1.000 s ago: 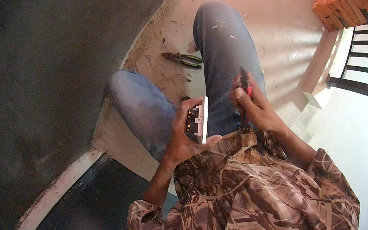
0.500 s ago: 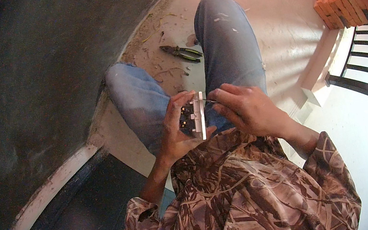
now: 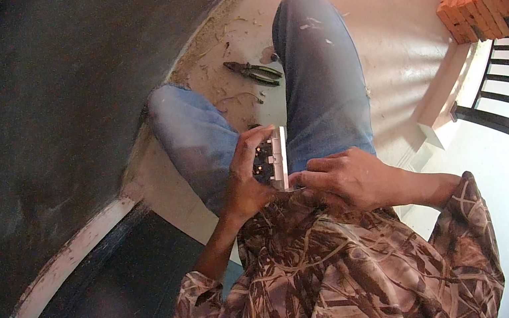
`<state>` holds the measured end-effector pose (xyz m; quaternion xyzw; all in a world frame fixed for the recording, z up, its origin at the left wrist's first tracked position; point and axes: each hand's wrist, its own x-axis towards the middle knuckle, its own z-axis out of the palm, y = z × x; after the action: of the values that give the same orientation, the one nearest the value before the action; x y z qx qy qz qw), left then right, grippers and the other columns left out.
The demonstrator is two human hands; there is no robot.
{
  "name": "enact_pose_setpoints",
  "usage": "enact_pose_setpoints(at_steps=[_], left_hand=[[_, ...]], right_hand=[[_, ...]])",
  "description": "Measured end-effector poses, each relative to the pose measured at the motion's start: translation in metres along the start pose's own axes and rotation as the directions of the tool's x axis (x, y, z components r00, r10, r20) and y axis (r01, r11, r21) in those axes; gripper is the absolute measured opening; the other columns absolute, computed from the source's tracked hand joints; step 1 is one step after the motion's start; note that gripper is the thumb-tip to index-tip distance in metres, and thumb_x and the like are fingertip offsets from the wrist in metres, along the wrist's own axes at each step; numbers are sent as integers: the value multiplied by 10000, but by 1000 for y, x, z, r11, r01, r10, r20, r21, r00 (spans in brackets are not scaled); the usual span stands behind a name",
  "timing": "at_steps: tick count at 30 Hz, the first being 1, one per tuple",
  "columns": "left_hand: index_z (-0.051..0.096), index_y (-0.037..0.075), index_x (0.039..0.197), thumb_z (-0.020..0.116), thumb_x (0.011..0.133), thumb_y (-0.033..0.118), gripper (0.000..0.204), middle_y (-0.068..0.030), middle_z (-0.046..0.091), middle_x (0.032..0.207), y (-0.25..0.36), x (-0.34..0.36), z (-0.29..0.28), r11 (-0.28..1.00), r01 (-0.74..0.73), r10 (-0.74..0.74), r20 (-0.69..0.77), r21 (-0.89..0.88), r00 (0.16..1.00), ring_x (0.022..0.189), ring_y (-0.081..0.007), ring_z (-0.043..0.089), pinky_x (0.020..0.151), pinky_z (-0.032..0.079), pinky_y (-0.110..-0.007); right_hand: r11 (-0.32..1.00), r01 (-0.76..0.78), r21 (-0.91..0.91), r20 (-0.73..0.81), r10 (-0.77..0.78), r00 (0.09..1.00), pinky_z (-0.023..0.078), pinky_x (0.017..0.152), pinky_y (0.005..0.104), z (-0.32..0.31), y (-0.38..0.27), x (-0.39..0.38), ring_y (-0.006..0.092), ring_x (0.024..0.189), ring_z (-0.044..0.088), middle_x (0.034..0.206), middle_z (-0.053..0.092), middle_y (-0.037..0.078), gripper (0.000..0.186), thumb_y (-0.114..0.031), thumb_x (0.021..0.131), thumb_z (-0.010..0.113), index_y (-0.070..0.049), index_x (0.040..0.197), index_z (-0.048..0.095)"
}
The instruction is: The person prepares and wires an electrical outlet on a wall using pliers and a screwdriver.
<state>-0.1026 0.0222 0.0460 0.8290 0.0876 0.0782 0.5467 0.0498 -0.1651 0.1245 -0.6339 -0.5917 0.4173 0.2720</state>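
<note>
Two-handed, probably working at one end of the white plate [image 3: 280,158], above the lap [image 3: 325,140]: holding it in left hand [image 3: 246,180], cannot tell grip of right hand [image 3: 355,179]; next, likely calls for steadying.

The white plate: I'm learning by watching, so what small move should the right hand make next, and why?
Perhaps press lightly with the right hand at the near end of the white plate: that hand's fingertips are there, and the left hand grips the plate, which should brace it.

No lettering, label, brand, number or sign can be read on anything in view.
</note>
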Motion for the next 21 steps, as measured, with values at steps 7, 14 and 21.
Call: enact_pose_setpoints(at_steps=[7,14,21], left_hand=[[448,58,1400,921,653,258,906,-170,502,1332,6,3,-2,999,31,-31,18,-40,999,1263,-341,499,1067,423,-448],[459,53,1392,918,653,246,891,-171,513,1328,-2,-1,4,999,5,-6,-25,-35,1000,1246,-345,515,1053,435,-451],[457,58,1393,923,644,264,906,-172,523,1316,-3,-2,-2,996,71,-70,20,-50,997,1237,-353,521,1045,436,-452]], right_hand=[[998,-55,-39,-158,48,986,544,706,513,0,21,12,413,840,656,917,629,165,374,-167,892,577,-82,1256,546],[989,-122,-83,-152,109,982,552,722,499,-17,29,26,413,849,669,981,662,181,400,-163,846,598,-75,1235,565],[999,-5,-45,-69,2,998,561,686,490,7,14,12,411,833,674,985,672,184,371,-166,834,606,-64,1188,559]])
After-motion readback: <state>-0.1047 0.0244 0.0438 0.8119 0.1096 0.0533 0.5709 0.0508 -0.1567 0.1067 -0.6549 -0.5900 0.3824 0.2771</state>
